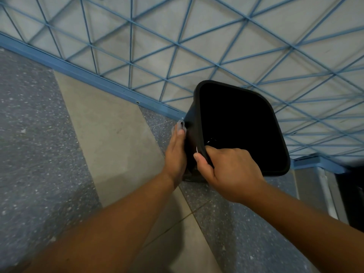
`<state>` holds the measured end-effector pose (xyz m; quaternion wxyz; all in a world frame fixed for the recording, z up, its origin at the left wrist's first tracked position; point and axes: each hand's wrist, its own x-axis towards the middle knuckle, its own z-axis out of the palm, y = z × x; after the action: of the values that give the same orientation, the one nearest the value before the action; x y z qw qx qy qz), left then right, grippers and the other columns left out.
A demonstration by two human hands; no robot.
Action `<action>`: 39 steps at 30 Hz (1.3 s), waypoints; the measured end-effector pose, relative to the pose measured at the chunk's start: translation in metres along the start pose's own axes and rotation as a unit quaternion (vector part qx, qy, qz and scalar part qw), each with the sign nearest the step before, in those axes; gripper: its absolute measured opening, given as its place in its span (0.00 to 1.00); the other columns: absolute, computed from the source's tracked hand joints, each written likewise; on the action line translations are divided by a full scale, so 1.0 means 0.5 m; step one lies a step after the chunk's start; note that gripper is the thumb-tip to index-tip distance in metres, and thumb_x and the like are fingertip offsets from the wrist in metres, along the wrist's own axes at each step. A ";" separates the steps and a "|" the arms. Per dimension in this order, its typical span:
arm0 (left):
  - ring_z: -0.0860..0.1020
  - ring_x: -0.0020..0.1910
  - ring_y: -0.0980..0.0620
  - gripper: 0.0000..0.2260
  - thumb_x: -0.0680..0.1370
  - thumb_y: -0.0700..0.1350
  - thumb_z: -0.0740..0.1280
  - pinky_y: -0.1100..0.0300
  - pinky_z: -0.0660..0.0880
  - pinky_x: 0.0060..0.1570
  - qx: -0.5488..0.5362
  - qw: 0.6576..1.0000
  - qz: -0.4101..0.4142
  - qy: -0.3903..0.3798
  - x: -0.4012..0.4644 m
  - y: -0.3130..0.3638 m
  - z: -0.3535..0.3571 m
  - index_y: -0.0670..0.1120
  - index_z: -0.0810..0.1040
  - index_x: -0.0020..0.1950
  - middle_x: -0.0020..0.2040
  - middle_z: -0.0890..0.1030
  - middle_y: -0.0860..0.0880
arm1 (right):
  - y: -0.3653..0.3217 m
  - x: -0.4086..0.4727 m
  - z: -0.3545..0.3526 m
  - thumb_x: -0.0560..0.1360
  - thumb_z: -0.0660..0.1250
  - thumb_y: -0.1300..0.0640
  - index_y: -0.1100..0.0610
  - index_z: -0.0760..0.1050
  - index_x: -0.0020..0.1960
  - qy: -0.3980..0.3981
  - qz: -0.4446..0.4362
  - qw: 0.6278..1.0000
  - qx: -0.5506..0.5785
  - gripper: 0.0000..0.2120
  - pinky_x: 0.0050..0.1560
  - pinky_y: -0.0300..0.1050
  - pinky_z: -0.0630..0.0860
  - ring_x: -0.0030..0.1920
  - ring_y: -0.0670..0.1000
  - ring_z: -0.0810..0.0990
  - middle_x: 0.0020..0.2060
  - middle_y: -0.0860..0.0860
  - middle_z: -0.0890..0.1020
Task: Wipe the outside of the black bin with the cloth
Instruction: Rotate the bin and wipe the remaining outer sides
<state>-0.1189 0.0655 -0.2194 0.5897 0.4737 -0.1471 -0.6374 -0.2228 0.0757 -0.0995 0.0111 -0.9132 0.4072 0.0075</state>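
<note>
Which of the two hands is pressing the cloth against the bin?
The left hand: it lies flat along the black bin's outer side with the grey cloth showing past its fingertips. The right hand grips the rim instead.

No text, label, brand, number or sign can be read anywhere. A small white mark is seen on the bin (197,123) wall near the rim, but it is too small and blurred to be made out.

Both forearms are bare, with no sleeves in view. The left hand (175,154) and right hand (228,170) wear no gloves.
</note>
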 end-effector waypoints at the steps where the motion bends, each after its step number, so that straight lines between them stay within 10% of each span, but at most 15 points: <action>1: 0.71 0.82 0.36 0.24 0.91 0.50 0.53 0.39 0.66 0.84 0.001 1.000 -0.016 0.000 -0.008 -0.008 -0.004 0.38 0.72 0.81 0.79 0.75 0.34 | 0.000 0.000 -0.001 0.79 0.47 0.41 0.51 0.73 0.41 -0.003 -0.002 1.000 0.000 0.22 0.28 0.45 0.69 0.28 0.52 0.77 0.28 0.48 0.76; 39: 0.71 0.83 0.44 0.25 0.90 0.54 0.56 0.43 0.66 0.85 -0.044 0.998 -0.038 0.039 0.001 0.002 -0.009 0.41 0.70 0.84 0.84 0.70 0.38 | -0.007 0.001 0.003 0.78 0.47 0.41 0.51 0.71 0.37 0.018 0.002 1.000 -0.018 0.21 0.26 0.44 0.68 0.26 0.51 0.75 0.25 0.45 0.68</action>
<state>-0.1151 0.0666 -0.2211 0.5910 0.4764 -0.0778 -0.6463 -0.2199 0.0777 -0.1010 -0.0131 -0.9123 0.4092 -0.0016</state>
